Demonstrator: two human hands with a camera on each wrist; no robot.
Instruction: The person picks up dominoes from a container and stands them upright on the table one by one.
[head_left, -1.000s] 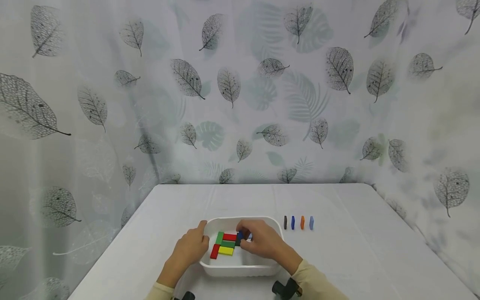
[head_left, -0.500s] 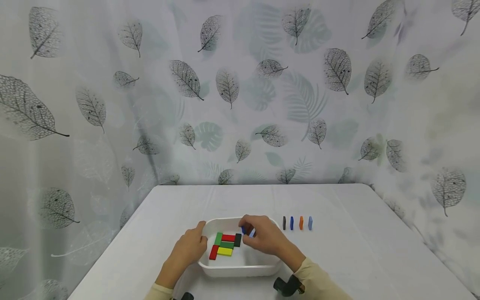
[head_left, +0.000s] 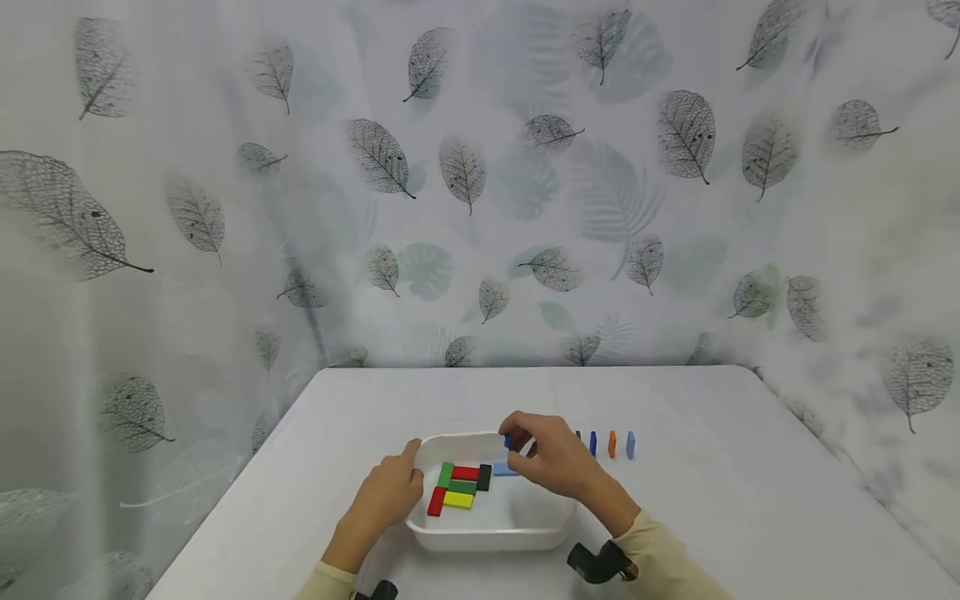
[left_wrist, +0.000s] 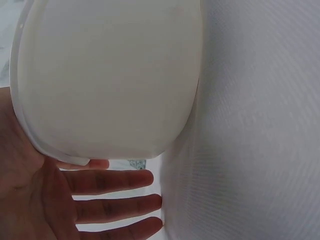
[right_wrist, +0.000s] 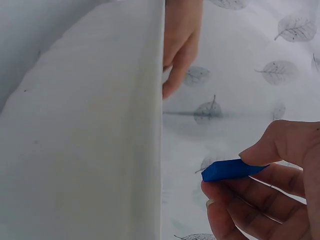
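My right hand point(head_left: 551, 454) pinches a blue block point(right_wrist: 232, 170) between thumb and fingertips, raised by the far right part of a white tray point(head_left: 491, 537). At the tray's left side, my left hand point(head_left: 390, 487) grips the rim; in the left wrist view three fingers extend straight outside it. Inside lie flat blocks in a cluster: a light green one point(head_left: 446, 475), a dark green one point(head_left: 462, 487), a yellow one point(head_left: 458, 501), a black one point(head_left: 483, 477), and red ones above point(head_left: 465, 472) and below left point(head_left: 437, 502). A light blue block point(head_left: 504, 469) lies right of them, partly hidden by my right hand.
Right of the tray a row of blocks stands on end: a black one mostly behind my right hand, a blue one point(head_left: 593, 443), an orange one point(head_left: 612, 444) and a light blue one point(head_left: 631, 445). The white table point(head_left: 712, 500) meets a leaf-print curtain point(head_left: 480, 183).
My right hand has lifted the blue block off the cluster and carried it right and away toward the tray's far rim, uncovering the black and light blue blocks. The left hand stays at the rim.
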